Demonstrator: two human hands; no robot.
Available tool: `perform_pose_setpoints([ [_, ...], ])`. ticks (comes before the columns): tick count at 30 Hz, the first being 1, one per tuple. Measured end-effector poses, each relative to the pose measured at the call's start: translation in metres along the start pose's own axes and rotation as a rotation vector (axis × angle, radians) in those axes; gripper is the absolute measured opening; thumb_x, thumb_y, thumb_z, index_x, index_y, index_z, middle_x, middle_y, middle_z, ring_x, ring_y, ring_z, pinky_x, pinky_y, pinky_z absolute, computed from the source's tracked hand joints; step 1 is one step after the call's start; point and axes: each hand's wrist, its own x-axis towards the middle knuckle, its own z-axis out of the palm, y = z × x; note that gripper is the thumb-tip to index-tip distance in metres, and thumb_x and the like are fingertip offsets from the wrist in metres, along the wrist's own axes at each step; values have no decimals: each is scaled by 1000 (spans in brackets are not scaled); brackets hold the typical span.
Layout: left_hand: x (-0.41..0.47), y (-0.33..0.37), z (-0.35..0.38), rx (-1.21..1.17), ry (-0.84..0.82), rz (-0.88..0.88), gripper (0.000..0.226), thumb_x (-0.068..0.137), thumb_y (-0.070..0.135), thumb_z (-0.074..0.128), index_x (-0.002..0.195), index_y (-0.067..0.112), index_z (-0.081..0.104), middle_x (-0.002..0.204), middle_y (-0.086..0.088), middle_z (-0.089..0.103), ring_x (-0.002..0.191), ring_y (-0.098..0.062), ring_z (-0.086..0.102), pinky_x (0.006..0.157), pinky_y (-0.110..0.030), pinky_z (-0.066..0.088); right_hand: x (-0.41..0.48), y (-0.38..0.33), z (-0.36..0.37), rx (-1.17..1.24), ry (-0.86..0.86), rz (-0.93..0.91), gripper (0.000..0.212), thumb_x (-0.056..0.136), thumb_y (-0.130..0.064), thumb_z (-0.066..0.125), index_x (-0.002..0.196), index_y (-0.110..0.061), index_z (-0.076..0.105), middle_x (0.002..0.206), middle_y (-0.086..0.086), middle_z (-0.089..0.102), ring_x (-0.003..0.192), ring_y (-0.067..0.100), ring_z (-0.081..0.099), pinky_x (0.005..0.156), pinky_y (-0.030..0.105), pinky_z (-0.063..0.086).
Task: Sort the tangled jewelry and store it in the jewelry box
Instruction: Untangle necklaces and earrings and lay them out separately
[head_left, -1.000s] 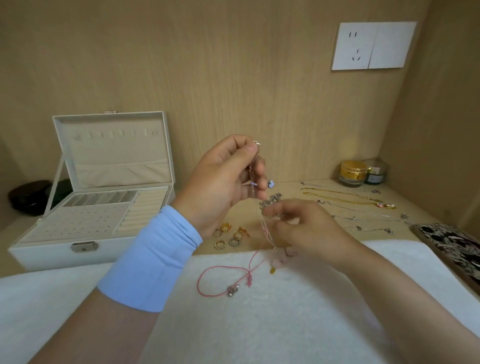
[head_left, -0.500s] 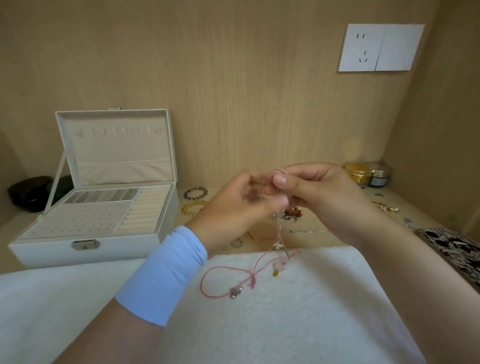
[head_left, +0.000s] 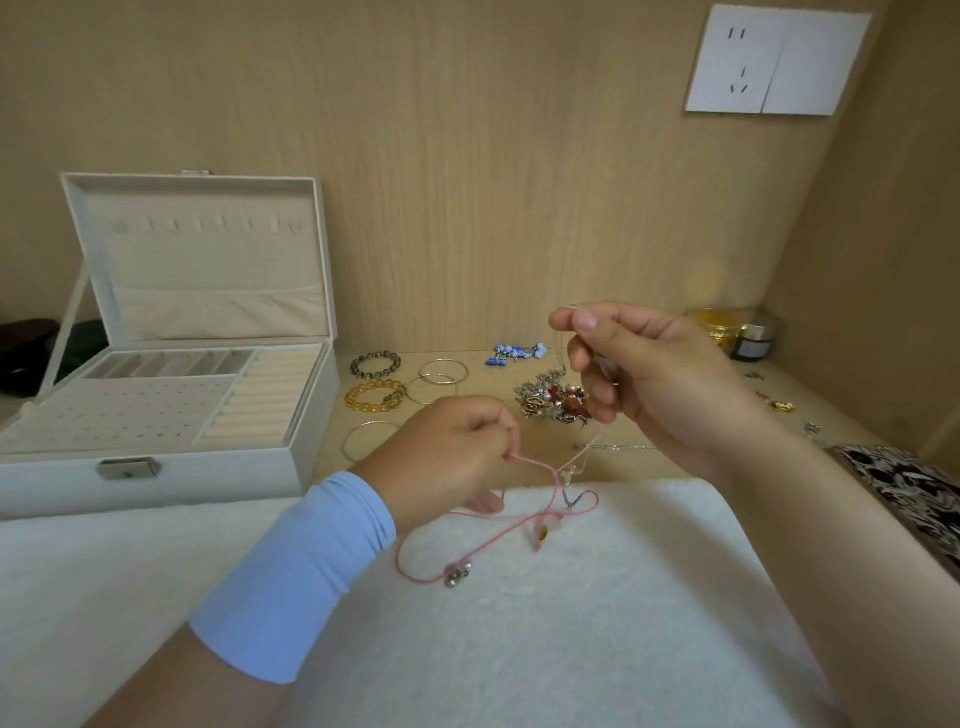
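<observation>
**Head view: two hands pulling apart a knot of cord and chain**

Left hand (head_left: 447, 452), at centre frame, has its fingers curled and pinches one end of a pink cord (head_left: 532, 463). The cord runs right from the fingers, then loops down onto a white fleecy cloth (head_left: 519, 649) that fills the lower frame. Right hand (head_left: 654, 384), higher and right of centre, pinches the top of a thin chain (head_left: 618, 447) between thumb and forefinger. The chain hangs down to meet the cord just above the cloth's far edge. A pale blue wristband (head_left: 296, 577) circles the left wrist.

The jewelry box (head_left: 156, 467) stands at left on the wooden shelf with its lid raised. Between box and hands lie a dark bead bracelet (head_left: 375, 364), a yellow bead bracelet (head_left: 375, 396) and thin bangles (head_left: 441, 371). A blue bead piece (head_left: 514, 353) and a mixed heap of small jewelry (head_left: 550, 402) lie just left of the right hand. Two small jars (head_left: 756, 340) sit behind the right hand, and a wall socket (head_left: 774, 60) is at upper right.
</observation>
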Motion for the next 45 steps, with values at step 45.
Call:
perform_pose_setpoints([
  [45,-7,-6,9,738,-113,116,23,80,53,72,101,44,74,90,21,64,92,-2,60,85,-25,48,-24,3,-10,-956,-665,425,14,73,-34,88,82,-27,79,67,-11,68,59,-3,55,62,19,42],
])
